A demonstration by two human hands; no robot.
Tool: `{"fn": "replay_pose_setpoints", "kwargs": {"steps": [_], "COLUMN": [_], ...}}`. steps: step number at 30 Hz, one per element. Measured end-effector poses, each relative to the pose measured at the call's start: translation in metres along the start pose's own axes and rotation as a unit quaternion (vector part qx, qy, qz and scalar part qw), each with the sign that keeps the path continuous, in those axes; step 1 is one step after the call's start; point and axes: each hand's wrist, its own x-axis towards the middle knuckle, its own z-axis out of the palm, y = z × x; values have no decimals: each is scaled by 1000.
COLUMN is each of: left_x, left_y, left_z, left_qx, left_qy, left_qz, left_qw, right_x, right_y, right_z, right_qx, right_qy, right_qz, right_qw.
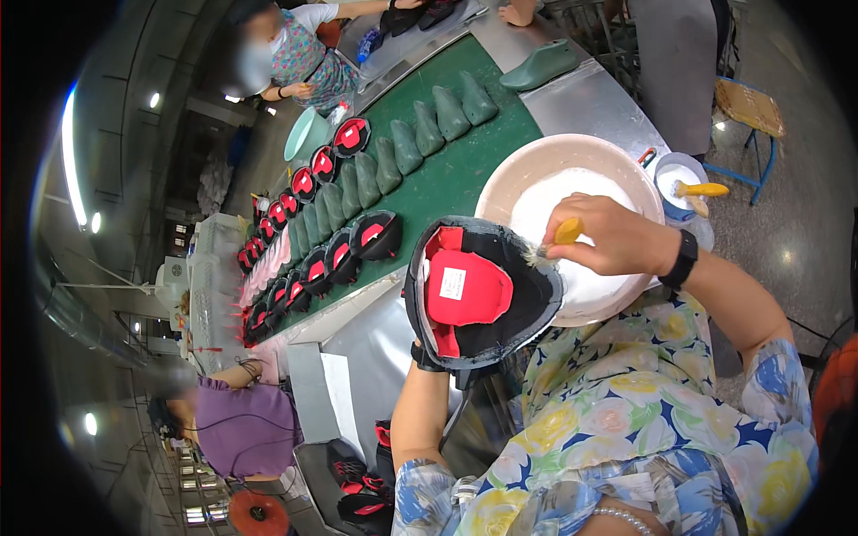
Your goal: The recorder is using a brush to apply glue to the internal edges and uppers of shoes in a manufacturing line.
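Observation:
A black shoe upper with a red lining and a white label (483, 299) is held up in front of me, its opening turned toward me. My left hand is hidden behind it, supporting it from below; only the left forearm (422, 402) and wristband show. In my right hand (608, 237) is a brush with a yellow handle (568, 230), the fingers closed around it. Its pale bristles (534, 257) touch or nearly touch the upper's inner edge. Just behind stands a wide pale basin (497, 183) holding white liquid (567, 189).
Right of the basin is a small tub (670, 170) of white liquid with another yellow-handled brush (702, 189). Green shoe lasts (405, 147) and black-and-red uppers (375, 235) line the green work surface (500, 116). Two people (308, 54) (246, 420) work at left. A stool (751, 107) stands far right.

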Motion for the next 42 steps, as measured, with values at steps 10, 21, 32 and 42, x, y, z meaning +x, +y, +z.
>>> {"fn": "replay_pose_setpoints", "kwargs": {"steps": [10,21,32,42], "left_x": [7,27,140,165], "left_y": [-21,-41,-134,-171], "left_z": [-18,-58,-85,-123], "left_qx": [73,177,-404,448], "left_qy": [41,126,280,89], "left_qz": [-30,-7,-97,-245], "left_qw": [996,976,865,855], "right_x": [-9,-16,-32,-42], "right_y": [-48,1,15,27], "right_z": [39,3,-9,-15], "right_qx": [182,67,144,151], "right_qy": [128,194,167,175], "right_qz": [68,134,319,384], "right_qw": [973,970,922,894]}}
